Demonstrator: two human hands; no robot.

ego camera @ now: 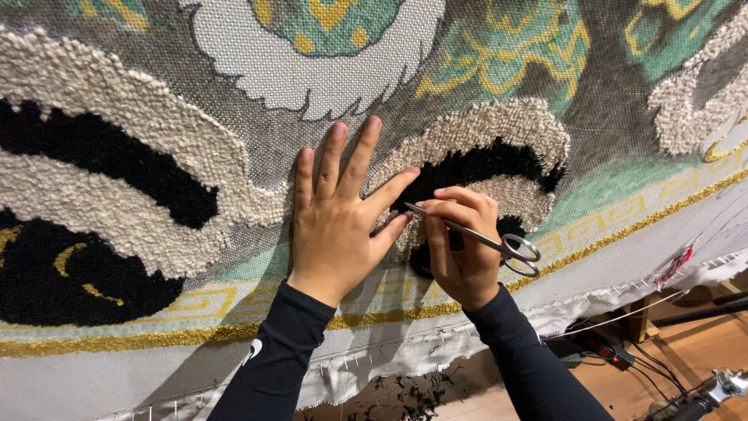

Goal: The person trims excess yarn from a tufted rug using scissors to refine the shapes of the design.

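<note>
Where the black pile meets the cream loops at the centre of the stretched rug, a pair of small steel scissors lies slantwise against the pile, tips at ten o'clock, finger loops at four o'clock. The right hand is closed around the shank, thumb and forefinger pinching it near the blades; the loops stand free of the fingers. Whether the blades are apart cannot be told. The left hand lies flat on the rug just beside the tips, at nine o'clock from them, fingers spread and pressing the pile, gripping nothing. Both arms wear black sleeves. A gold border band runs below, at six o'clock. Dark yarn clippings lie on the wooden floor beneath the rug's edge.
</note>
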